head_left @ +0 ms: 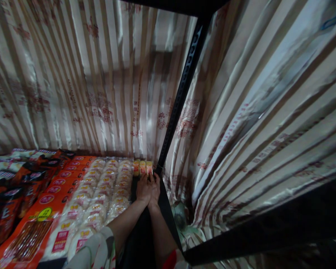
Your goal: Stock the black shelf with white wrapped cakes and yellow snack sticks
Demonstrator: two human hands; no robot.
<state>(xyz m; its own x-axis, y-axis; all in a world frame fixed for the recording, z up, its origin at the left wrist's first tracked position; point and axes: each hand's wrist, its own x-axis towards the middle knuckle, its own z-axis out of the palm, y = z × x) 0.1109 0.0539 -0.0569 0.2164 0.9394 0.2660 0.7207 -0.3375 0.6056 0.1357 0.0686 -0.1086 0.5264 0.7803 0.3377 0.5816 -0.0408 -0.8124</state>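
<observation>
Three small yellow-and-red packages [142,167] stand in a row at the far end of the black shelf, by the corner post. My left hand [143,190] and my right hand [155,189] reach together to the rightmost one, wrists nearly touching. The fingers of both hands close on its near side; the fingertips are partly hidden and dim. To the left of my hands lie rows of clear-wrapped round white crackers [99,194], which neither hand touches. Bare black shelf surface [140,233] shows under my forearms.
Orange packs of brown sticks [30,235] overlap in a row left of the crackers. Dark-and-orange bags [9,205] lie farther left. A black perforated post [182,89] rises at the corner. Striped, printed sheeting [106,74] hangs behind and to the right. A black bar [268,220] crosses the lower right.
</observation>
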